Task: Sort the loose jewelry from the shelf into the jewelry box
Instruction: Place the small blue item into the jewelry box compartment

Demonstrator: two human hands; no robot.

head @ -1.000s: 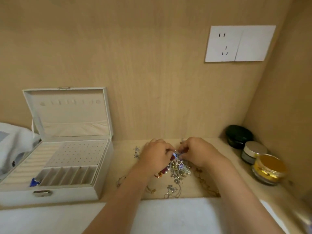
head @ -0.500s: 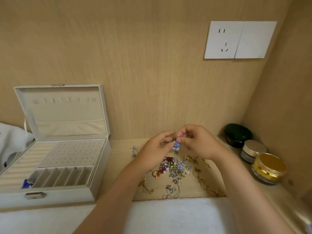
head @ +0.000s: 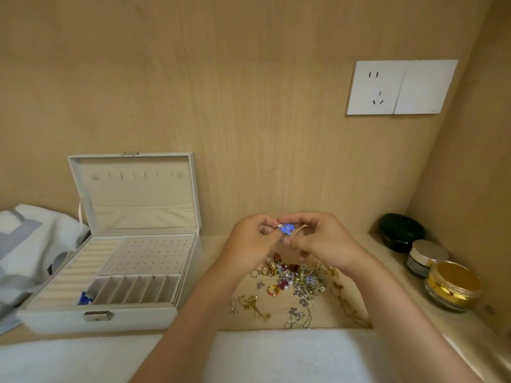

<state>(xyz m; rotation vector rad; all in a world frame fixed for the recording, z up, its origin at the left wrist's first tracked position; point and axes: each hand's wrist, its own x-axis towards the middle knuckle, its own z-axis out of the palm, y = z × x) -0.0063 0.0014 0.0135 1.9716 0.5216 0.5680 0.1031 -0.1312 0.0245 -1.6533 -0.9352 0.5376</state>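
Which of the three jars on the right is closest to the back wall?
The dark green jar, in the corner; the silver-lidded jar and the gold jar sit in front of it.

The wooden shelf (head: pixel 214 246) carries an open jewelry box (head: pixel 69 319) at left. Mid-shelf lies loose jewelry (head: pixel 300 283); three jars (head: pixel 425 255) stand at right.

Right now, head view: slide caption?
Left hand and right hand pinch a blue pendant above the jewelry pile; jewelry box open.

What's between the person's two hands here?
A small blue jewelry piece, pinched by the left hand and the right hand above the loose pile, as the head view shows.
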